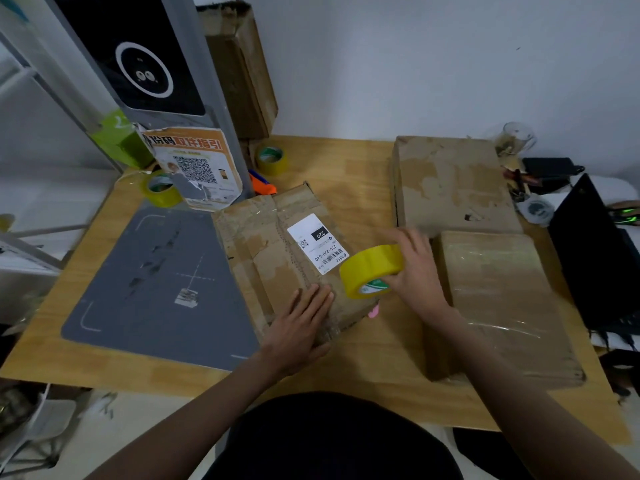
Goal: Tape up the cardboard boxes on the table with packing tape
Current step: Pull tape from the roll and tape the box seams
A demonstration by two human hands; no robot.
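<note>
A worn cardboard box (266, 251) with a white shipping label lies in the middle of the wooden table (363, 168). My left hand (299, 327) presses flat on the box's near end, fingers straight. My right hand (415, 268) grips a yellow roll of packing tape (369, 268) just above the box's right edge. A second box (450, 185) lies at the back right. A third box (498, 299), covered in clear tape, sits at the near right beside my right forearm.
A grey mat (156, 278) covers the table's left part. Two more tape rolls (161, 188) (272, 159) stand near a grey post with a QR poster (197, 168). An orange cutter (261, 183) lies behind the middle box. A black laptop (588, 251) and clutter fill the right edge.
</note>
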